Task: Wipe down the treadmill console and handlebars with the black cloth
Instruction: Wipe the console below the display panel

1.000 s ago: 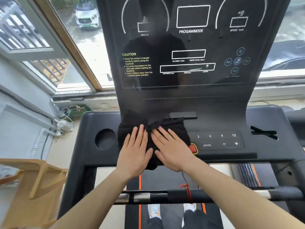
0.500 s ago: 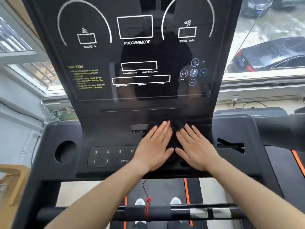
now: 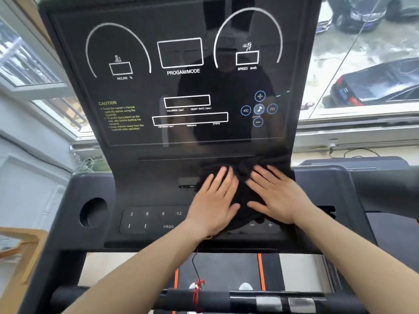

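1. Currently the black cloth (image 3: 243, 196) is spread on the sloping lower deck of the console (image 3: 147, 184). It lies right of centre, just below the display panel (image 3: 140, 53) and over the right end of the keypad (image 3: 154, 219).
2. It is pressed flat by both hands, the left hand (image 3: 214, 205) on its left part and the right hand (image 3: 277, 198) on its right part. A bunched ridge of cloth is raised between them.
3. No closed grip is formed: the fingers of both hands are laid out straight and splayed, so the cloth is held by pressure alone.
4. The coming stroke is judged to turn on one relation: the uncovered keys lie to the left of the cloth, on the left hand's side, while the display rises directly beyond the fingertips.
5. The handlebar (image 3: 240, 301) is seen well apart from the cloth, nearer the person, its long axis running left to right. It is judged not yet reached, and a curled grip would be needed there.
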